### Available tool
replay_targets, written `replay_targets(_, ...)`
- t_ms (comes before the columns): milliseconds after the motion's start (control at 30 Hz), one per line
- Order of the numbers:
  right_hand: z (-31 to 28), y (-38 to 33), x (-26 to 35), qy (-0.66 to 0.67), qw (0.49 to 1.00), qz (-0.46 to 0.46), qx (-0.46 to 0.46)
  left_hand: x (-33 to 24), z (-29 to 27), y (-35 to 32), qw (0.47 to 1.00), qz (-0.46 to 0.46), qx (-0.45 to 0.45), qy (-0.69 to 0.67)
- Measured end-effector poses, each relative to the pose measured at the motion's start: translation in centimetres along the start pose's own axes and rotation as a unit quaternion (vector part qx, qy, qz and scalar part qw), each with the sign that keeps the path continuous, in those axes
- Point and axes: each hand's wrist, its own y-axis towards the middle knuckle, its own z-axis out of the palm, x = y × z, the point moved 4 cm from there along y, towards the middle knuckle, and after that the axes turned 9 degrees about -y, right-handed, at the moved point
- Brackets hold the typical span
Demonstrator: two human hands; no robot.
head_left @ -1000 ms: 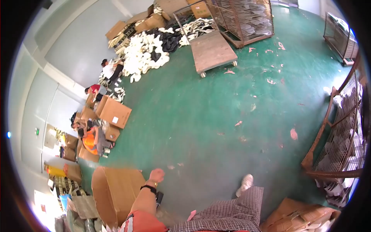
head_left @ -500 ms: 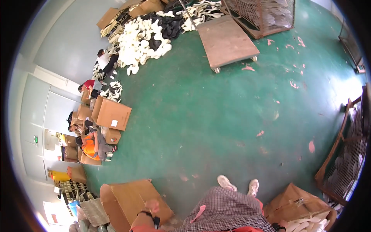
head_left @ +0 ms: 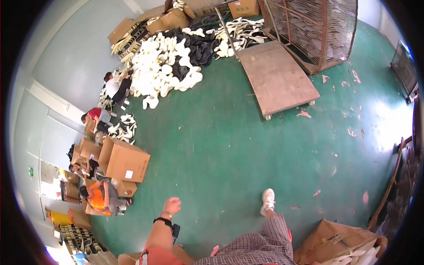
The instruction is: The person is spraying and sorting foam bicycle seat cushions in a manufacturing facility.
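Observation:
My left hand is stretched forward over the green floor, fingers loosely curled and a little apart, with nothing seen in it. Around that wrist is a dark strap, with a small dark device beside it. My right hand is out of sight. Close on my right stands a brown cardboard box holding white shaped pieces. One foot in a white shoe is ahead of me on the floor.
A flat wooden cart stands ahead, beside a rusty mesh cage. White and black pieces are heaped at the far left. Several people sit along the left wall near a large carton. Another rack is at the right edge.
I have moved forward: the cart, heap and cartons appear lower and nearer. My left hand has swung forward. The near-left carton has mostly left the view, and my right hand no longer shows.

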Motion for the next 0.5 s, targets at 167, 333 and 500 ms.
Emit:
replay_targets(167,-10.0,-5.0,9.5,-0.014,1.000,-0.012,-0.020,-11.8,-1.7,9.1,0.997,0.052,0.051,-0.011)
replay_targets(333,-21.9,-9.4,16.4,-0.056,0.997,-0.012,-0.058,-4.8,-11.1,15.4,0.991,-0.128,0.009,-0.042)
replay_targets(500,-32.7,-14.8,26.6,-0.073,0.992,0.000,-0.101,1.0,-21.9,17.0,0.940,-0.342,0.021,0.010)
